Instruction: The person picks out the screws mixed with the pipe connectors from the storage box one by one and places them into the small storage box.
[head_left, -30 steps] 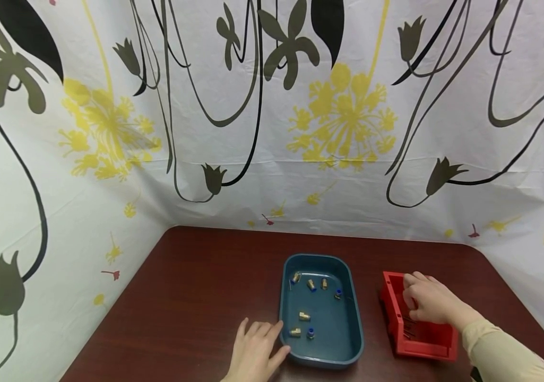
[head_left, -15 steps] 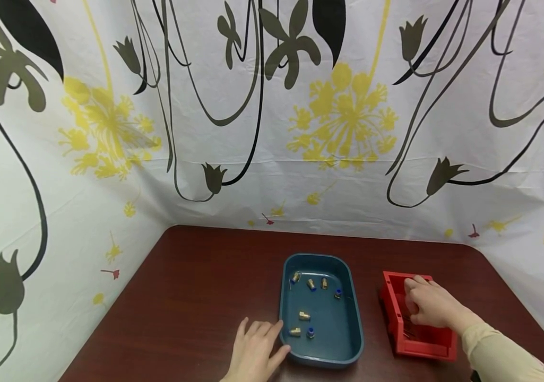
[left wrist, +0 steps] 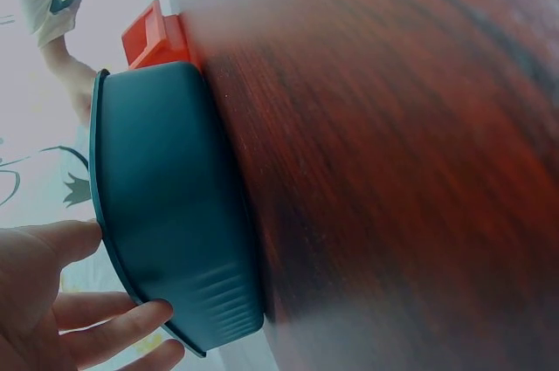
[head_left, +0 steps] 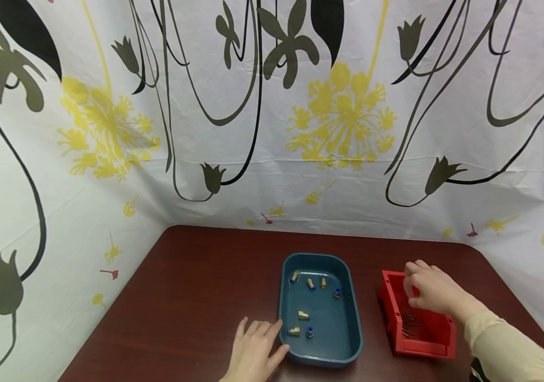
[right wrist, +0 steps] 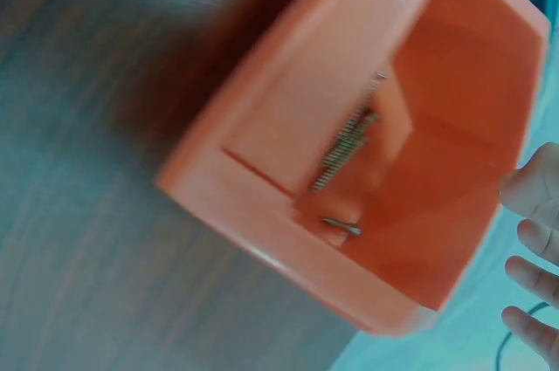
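At the near left corner of a blue tray (head_left: 334,347), my left hand (head_left: 254,351) spreads its fingers, with fingertips and thumb at the rim. Several brass fittings (head_left: 303,315), some with blue ends, lie scattered inside the tray. Over the red bin (head_left: 422,348), my right hand (head_left: 431,289) hovers above the far part with thumb and fingers bent towards each other. I cannot tell whether its fingertips hold anything. Several thin screws (right wrist: 349,142) lie on the bin floor, one screw (right wrist: 341,226) apart from the pile.
Both containers stand on a dark brown table (head_left: 205,286), the red bin right of the tray with a strip of table between. A white patterned cloth (head_left: 272,132) hangs behind the table and along its left side.
My right hand has risen out of the red bin, uncovering more of the screws on its floor. The left hand keeps its place at the tray.
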`<state>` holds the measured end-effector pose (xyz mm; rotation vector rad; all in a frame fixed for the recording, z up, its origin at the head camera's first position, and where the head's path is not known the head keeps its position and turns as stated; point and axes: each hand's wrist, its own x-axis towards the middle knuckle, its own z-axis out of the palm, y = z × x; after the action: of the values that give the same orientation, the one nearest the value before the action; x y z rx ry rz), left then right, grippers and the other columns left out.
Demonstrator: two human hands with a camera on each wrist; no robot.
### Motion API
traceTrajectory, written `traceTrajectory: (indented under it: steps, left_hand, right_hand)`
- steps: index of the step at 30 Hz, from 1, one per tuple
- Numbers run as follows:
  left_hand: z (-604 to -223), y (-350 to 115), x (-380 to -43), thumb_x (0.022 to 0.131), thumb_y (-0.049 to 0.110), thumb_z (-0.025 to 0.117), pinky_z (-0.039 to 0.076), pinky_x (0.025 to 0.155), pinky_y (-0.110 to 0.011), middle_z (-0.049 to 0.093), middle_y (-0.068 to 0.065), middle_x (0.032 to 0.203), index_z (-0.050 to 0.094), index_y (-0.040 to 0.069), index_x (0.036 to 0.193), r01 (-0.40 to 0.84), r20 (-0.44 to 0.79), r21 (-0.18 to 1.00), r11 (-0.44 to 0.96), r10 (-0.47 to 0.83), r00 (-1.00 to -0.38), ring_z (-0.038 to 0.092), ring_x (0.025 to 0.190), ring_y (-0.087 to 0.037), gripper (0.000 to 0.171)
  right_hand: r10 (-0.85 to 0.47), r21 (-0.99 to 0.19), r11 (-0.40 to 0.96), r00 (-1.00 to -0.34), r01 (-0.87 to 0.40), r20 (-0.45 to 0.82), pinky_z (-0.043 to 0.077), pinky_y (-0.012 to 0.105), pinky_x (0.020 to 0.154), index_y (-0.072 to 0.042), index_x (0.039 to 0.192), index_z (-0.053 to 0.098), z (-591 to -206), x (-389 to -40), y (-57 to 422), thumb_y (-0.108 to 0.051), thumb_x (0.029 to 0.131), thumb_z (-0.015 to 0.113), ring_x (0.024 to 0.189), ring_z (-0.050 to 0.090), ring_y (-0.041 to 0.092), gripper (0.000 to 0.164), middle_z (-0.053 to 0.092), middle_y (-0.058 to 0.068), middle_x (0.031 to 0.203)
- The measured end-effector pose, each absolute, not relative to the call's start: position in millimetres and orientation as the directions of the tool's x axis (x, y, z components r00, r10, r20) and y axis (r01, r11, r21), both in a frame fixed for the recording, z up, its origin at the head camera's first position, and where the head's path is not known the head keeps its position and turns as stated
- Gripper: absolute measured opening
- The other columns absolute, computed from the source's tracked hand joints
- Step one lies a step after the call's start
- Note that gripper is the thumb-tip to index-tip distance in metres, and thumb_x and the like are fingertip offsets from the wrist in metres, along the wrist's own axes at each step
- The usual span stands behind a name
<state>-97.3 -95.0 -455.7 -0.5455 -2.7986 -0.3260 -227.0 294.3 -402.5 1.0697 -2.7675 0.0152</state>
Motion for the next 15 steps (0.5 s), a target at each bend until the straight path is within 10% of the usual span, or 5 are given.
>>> traceTrajectory:
  steps: [15]
  left_hand:
    - [-454.4, -95.4, -96.5, 0.080, 0.043, 0.059, 0.034, 0.082, -0.053, 0.060, 0.004, 0.089, 0.064, 0.015, 0.108, 0.396, 0.319, 0.164, 0.904, 0.331, -0.888, 0.054, 0.085, -0.017, 0.040]
  right_hand:
    - [-0.720, 0.123, 0.682, -0.632, -0.721, 0.287, 0.028, 0.029, 0.055, -0.031, 0.056, 0.046, -350.9, -249.4, 258.5, -0.016, 0.059, 0.070, 0.076, 0.037, 0.015, 0.029, 0.039, -0.008, 0.077]
